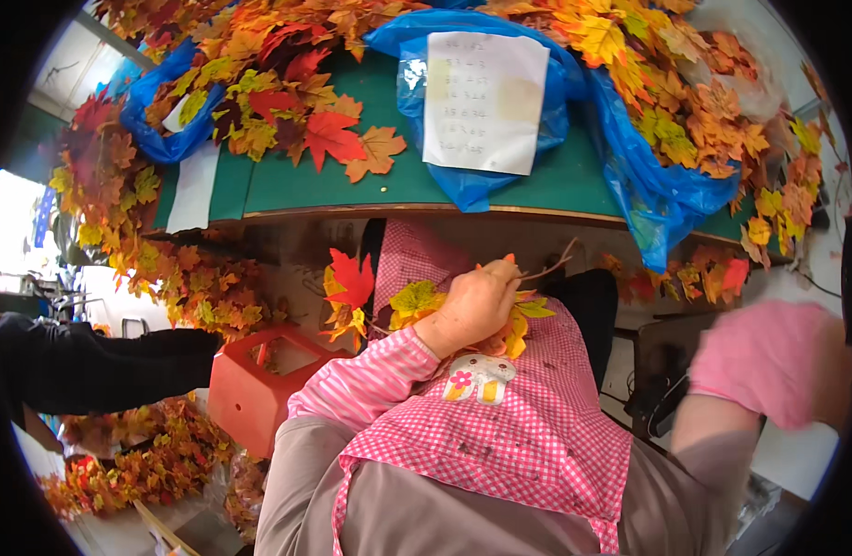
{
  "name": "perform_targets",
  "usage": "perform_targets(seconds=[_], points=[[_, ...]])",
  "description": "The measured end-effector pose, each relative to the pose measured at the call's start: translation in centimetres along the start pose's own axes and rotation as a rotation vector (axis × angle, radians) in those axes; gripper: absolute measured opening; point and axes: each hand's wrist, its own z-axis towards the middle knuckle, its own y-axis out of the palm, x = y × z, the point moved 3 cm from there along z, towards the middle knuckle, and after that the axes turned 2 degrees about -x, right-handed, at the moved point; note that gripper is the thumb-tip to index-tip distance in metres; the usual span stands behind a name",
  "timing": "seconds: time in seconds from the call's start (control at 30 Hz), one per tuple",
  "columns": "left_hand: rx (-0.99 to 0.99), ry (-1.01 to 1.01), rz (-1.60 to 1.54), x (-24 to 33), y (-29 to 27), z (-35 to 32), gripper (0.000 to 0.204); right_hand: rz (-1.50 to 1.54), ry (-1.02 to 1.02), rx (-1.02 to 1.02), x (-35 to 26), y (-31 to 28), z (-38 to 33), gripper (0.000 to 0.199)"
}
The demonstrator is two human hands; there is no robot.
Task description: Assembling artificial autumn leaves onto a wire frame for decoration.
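My left hand (477,301) is closed around the stem of a maple leaf spray (415,302), above my lap. Red, yellow and orange leaves stick out on both sides of the fist, and a thin brown stem end points up to the right. Beneath it lies my pink checked apron (537,417), with a white animal patch. Off to the right my right arm is raised in a pink sleeve cover (755,361), blurred by motion. Past the cuff, only shaded skin of my right hand (830,380) shows at the rim; its fingers are hidden.
Ahead stands a green table (315,190) heaped with autumn leaves (250,93) and blue plastic bags (639,176). A handwritten paper sheet (486,102) lies on one bag. At left are a red stool (250,398), another person's dark-clothed leg (111,366) and leaf piles (148,454) on the floor.
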Motion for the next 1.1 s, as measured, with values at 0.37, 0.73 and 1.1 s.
perform_targets(seconds=[0.37, 0.73, 1.1], points=[[-0.046, -0.07, 0.073, 0.4, 0.3, 0.0, 0.014, 0.007, 0.07, 0.092, -3.6, -1.3, -21.6, 0.039], [-0.106, -0.127, 0.096, 0.9, 0.4, 0.5, 0.012, -0.351, 0.206, 0.054, -6.5, 18.7, -9.9, 0.034], [-0.097, -0.034, 0.007, -0.4, 1.1, 1.1, 0.012, -0.826, 0.181, -0.022, -3.0, 60.3, 37.2, 0.03]])
